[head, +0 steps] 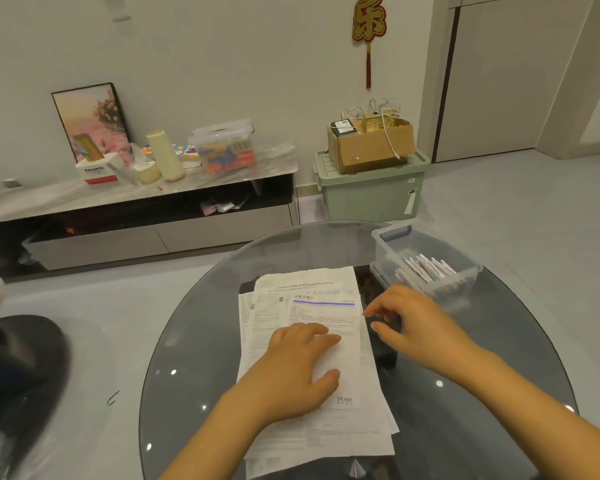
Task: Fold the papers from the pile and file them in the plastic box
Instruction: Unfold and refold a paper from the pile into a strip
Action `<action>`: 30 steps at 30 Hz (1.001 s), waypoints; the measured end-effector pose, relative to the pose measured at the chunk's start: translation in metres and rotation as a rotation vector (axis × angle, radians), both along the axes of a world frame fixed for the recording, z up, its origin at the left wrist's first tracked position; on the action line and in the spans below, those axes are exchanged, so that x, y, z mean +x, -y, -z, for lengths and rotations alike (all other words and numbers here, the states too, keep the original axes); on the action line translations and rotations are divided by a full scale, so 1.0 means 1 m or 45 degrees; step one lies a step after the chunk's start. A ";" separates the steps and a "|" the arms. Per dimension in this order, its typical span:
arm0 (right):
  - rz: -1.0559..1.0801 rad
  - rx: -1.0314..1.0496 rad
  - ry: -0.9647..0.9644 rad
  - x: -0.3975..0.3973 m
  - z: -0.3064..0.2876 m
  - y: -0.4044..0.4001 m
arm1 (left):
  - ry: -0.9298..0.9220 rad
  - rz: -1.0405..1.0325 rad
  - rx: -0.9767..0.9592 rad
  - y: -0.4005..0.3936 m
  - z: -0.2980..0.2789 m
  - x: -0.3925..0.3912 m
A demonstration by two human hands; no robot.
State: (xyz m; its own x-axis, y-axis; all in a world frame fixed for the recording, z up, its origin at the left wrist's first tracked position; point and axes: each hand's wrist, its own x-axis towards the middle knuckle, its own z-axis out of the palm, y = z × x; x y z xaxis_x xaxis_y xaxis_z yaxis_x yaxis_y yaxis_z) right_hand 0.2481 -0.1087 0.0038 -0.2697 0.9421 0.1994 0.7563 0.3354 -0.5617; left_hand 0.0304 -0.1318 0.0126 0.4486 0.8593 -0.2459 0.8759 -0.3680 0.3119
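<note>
The clear plastic storage box (426, 261) at the far right of the round smoked-glass table (194, 341) already holds a row of folded white papers (425, 271) standing on edge, so part of the filing looks done; the loose pile of printed white sheets (312, 358) in the middle of the table is several sheets deep and unfolded, so much is left; the left hand (298, 368) rests flat on the top sheet, fingers spread and relaxed; the right hand (409, 323) hovers at the pile's right edge, fingers loosely curled and apart, gripping nothing that shows; the next fold seems not yet begun.
</note>
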 end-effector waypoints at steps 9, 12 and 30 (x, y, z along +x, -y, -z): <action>-0.296 -0.183 0.234 -0.016 0.019 0.001 | -0.180 0.013 -0.204 0.000 0.016 -0.021; -0.392 -0.221 0.310 -0.021 0.021 0.001 | -0.176 0.028 -0.143 -0.002 0.016 -0.019; -0.310 -0.351 0.014 -0.015 0.021 -0.002 | 0.333 -0.152 -0.202 -0.012 -0.001 -0.040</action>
State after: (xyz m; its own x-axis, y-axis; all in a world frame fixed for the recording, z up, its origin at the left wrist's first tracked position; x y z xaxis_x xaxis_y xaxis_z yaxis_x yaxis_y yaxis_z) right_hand 0.2329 -0.1072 -0.0172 -0.4932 0.8680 -0.0573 0.6797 0.3434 -0.6481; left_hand -0.0092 -0.1201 0.0140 0.4123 0.8699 -0.2708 0.7929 -0.1962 0.5770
